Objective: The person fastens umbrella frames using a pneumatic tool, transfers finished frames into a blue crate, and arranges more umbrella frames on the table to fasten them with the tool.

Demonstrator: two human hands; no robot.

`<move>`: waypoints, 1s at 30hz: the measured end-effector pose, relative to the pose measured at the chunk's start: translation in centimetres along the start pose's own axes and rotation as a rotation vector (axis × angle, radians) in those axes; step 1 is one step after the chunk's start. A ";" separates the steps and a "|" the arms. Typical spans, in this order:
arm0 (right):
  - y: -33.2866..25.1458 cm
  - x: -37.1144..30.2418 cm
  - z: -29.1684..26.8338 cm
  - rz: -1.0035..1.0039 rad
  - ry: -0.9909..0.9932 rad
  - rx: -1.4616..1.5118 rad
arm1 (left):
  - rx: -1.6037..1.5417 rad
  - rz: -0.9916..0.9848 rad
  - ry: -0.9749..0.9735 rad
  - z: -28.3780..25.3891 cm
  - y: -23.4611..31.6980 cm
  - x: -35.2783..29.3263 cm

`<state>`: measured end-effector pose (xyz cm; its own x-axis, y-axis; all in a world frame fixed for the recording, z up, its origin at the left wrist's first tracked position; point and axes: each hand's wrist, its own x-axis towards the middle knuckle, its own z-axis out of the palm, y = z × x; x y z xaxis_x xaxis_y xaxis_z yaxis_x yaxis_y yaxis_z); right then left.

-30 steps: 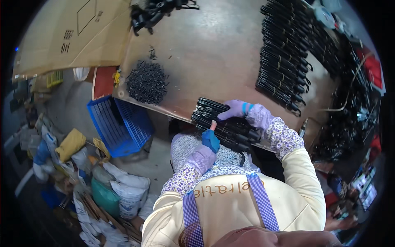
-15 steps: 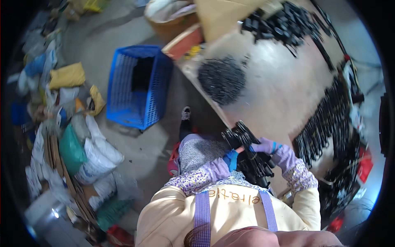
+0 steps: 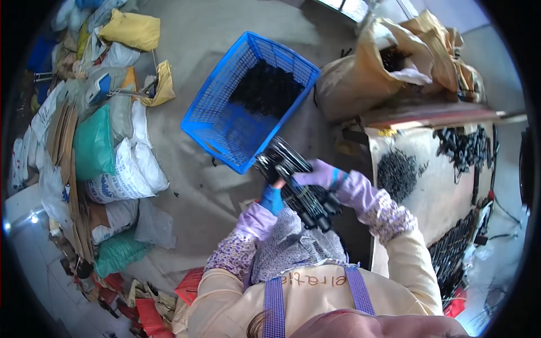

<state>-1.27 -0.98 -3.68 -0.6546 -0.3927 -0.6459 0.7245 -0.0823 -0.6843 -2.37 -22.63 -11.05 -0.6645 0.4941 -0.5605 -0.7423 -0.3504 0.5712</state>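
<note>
Both my hands grip a bundle of black, shiny tubular parts (image 3: 307, 201) in front of my lap. My left hand (image 3: 273, 198), in a blue and purple glove, is closed round its left side, with a bare fingertip showing. On top and to the right, my right hand (image 3: 320, 174) presses its purple-gloved fingers on the tubes. The bundle's far end reaches the near corner of a blue plastic basket (image 3: 211, 138). Inside the basket, dark parts (image 3: 266, 89) lie heaped at its far end.
To the right stands a worktable (image 3: 434, 191) with a pile of small black pieces (image 3: 397, 174), longer black parts (image 3: 465, 146) and rows of black rods (image 3: 451, 245). Large sacks (image 3: 352, 79) stand beyond it. Bags and a green sack (image 3: 94, 143) crowd the left side.
I have turned left, away from the worktable toward the blue basket. The bundle has come along in both hands, from the table's edge to the basket's near corner.
</note>
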 end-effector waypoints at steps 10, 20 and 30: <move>-19.5 12.2 1.3 -0.170 0.119 -1.435 | -0.874 0.366 -0.901 1.3 3.5 13.3; 6.2 -2.1 0.5 -0.254 0.558 -0.901 | -0.363 -0.230 0.238 -13.5 -13.6 3.4; 25.7 -12.5 11.8 0.270 1.206 -0.312 | 0.766 -0.817 -0.262 -19.9 -3.8 13.0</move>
<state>28.07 -9.00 -9.26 -0.3942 0.7282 -0.5606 0.8908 0.1526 -0.4281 -9.91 -30.65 -32.44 0.0956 0.5327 -0.8409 -0.6367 0.6821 0.3597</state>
